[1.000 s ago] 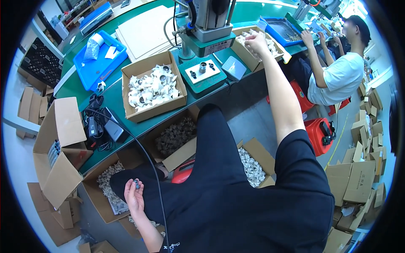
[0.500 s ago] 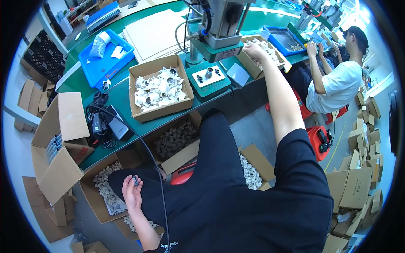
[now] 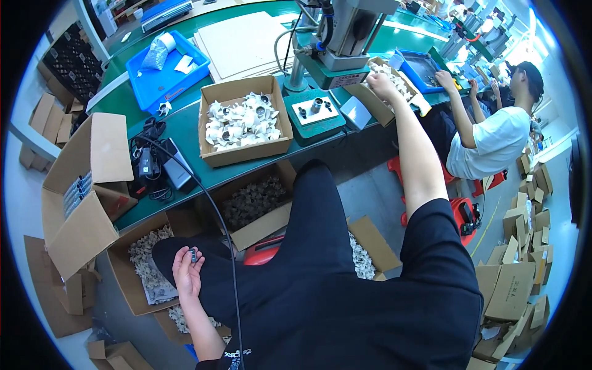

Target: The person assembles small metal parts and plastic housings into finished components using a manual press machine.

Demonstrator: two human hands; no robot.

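Note:
My left hand (image 3: 187,276) is held palm up over my left thigh, its fingers curled around a small dark grey metal cylinder fitting (image 3: 193,254). My right arm stretches out to the bench, where my right hand (image 3: 385,87) is closed over the left side of a cardboard box (image 3: 372,103) of white plastic parts (image 3: 404,86). The fingertips are hidden, so what they hold does not show. Left of that hand, under the press head (image 3: 339,75), a light plate fixture (image 3: 306,111) carries an upright metal cylinder (image 3: 317,105).
A second box (image 3: 243,155) of white parts stands left of the press. Beyond it lies a blue tray (image 3: 139,68). A black cable (image 3: 229,246) hangs across my lap. Cartons of parts sit under the bench. A co-worker (image 3: 493,139) sits at the right.
My view has shifted slightly. The near wall of the right-hand box shows more and sits closer to the fixture. My right hand looks more tightly curled. The left still holds the metal fitting.

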